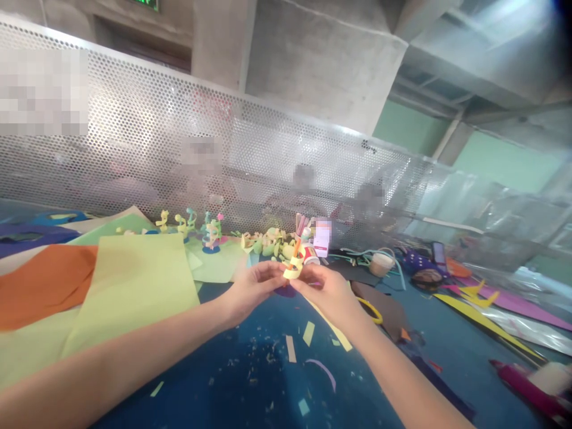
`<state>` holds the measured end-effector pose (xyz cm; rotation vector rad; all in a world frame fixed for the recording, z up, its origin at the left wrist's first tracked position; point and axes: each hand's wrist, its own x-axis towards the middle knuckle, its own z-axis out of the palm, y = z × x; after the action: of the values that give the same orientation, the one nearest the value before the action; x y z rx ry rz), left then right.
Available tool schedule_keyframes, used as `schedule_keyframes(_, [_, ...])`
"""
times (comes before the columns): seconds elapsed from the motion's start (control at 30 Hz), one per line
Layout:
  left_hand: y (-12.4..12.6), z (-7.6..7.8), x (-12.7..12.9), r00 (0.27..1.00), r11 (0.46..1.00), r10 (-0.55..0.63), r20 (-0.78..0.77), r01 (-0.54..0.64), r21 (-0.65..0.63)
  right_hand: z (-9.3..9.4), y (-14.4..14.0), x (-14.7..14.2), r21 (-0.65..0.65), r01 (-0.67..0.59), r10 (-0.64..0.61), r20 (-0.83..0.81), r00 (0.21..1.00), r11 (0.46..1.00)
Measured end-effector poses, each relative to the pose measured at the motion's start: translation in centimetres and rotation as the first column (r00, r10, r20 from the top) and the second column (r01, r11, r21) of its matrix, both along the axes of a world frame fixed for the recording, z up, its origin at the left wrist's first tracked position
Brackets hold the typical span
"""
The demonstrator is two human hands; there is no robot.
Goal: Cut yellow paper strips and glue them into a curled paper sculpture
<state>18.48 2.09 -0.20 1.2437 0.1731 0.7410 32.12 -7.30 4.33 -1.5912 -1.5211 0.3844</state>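
The left hand [252, 289] and the right hand [324, 292] meet above the middle of the blue surface [250, 381], fingertips of both pinched on a small curled yellow paper strip [292, 269] held between them in the air. Both hands are closed narrowly around this strip; an orange bit sticks up from it, too small to make out clearly.

Just behind the strip stand a small bottle [309, 253] and a white box with a pink label [322, 236]. A row of little curled paper figures [210, 229] in yellow, green and pink stands further back on the surface, near a perforated metal screen [223, 143] that runs across the view. Blurred people sit behind that screen.

To the left lie large sheets: a light green paper sheet [134, 286] overlapping an orange paper sheet [40, 283]. Small paper scraps [290, 348] in yellow, blue and purple are scattered on the surface below the hands, with fine crumbs around them. Right of the right hand lies a brown sheet [388, 307], with a yellow ring partly under the wrist. Further right are a small round tub [381, 264], long yellow and pink paper offcuts [491, 304], and clear plastic film along the far edge
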Motion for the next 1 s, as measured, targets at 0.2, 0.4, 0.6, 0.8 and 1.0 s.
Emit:
schedule_keyframes(0.2, [0.1, -0.4, 0.1, 1.000, 1.000, 0.025, -0.003, -0.025, 0.004, -0.6, 0.9, -0.5, 0.029, 0.045, -0.044, -0.019, 0.999, 0.999])
schedule_keyframes(0.4, [0.5, -1.0, 0.2, 0.997, 0.997, 0.077, -0.002, -0.076, 0.014, -1.3, 1.9, -0.6, 0.044, 0.062, -0.061, -0.022, 0.998, 0.997])
schedule_keyframes(0.6, [0.8, -1.3, 0.2, 0.998, 0.998, 0.060, -0.001, -0.060, 0.020, -1.8, 2.6, -0.6, 0.059, 0.081, -0.078, -0.041, 0.996, 0.995])
schedule_keyframes(0.8, [0.6, -0.6, -0.3, 0.986, 0.989, 0.149, -0.081, -0.147, 0.023, -2.3, 3.5, 0.6, 0.082, 0.134, -0.130, -0.050, 0.990, 0.988])
schedule_keyframes(1.0, [0.7, -1.0, -0.1, 0.995, 0.988, 0.049, -0.082, -0.060, -0.145, -2.9, 3.6, 1.1, 0.074, 0.038, -0.031, -0.093, 0.995, 0.997])
